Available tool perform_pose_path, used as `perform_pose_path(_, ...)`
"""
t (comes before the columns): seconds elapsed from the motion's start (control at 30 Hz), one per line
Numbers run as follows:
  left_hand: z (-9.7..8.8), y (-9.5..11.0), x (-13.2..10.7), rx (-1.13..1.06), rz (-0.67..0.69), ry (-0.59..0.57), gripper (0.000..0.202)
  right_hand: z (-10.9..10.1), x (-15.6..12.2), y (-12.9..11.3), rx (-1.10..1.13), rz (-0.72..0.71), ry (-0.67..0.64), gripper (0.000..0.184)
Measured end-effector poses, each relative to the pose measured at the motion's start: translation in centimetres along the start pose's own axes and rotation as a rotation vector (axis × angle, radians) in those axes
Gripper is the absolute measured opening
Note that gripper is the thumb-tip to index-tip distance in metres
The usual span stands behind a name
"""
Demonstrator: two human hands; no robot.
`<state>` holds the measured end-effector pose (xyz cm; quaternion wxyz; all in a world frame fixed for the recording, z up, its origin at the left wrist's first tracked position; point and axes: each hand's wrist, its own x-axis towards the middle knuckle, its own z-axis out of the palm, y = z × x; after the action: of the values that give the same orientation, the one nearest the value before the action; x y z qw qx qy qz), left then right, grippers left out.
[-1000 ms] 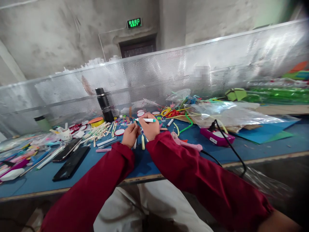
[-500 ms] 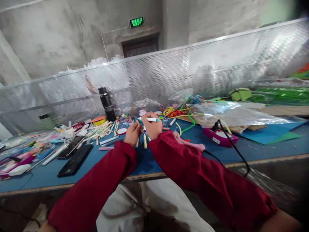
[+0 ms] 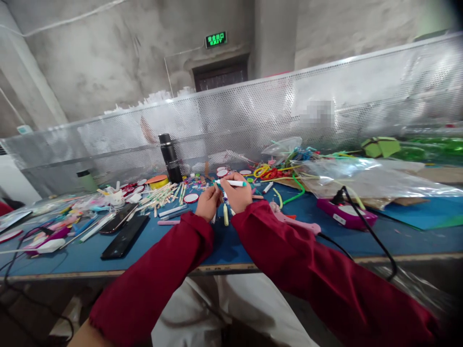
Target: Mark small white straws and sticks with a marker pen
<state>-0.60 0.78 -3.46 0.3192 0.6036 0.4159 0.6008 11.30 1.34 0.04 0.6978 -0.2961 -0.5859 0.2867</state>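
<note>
My right hand (image 3: 239, 195) is closed around a white marker (image 3: 235, 183) with a teal end, held almost level and pointing left. Close beside it, my left hand (image 3: 208, 204) has its fingers pinched together at the marker's tip; what they hold is too small to make out. Below the hands, a pale yellow marker-like stick (image 3: 226, 215) lies on the blue table (image 3: 231, 253). To the left of my left hand are several more markers (image 3: 173, 211) and a round white disc with a red rim (image 3: 191, 198).
A pink glue gun (image 3: 296, 223) lies right of my right sleeve, near a purple power strip (image 3: 346, 215) with a black cord. Two dark phones (image 3: 125, 237) lie at left, wooden sticks (image 3: 164, 195) behind them. A black thermos (image 3: 170, 159) stands by the perforated metal divider (image 3: 231, 115).
The whole view has shifted, so everything appears a little further right and lower. My hands keep the same hold, with the marker still at my left fingers.
</note>
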Motion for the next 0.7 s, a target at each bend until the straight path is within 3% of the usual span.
perform_pose_path(0.7, -0.11, -0.33, 0.10, -0.025, -0.014, 0.004, 0.043, -0.05, 0.00, -0.25, 0.019, 0.004, 0.006, 0.017)
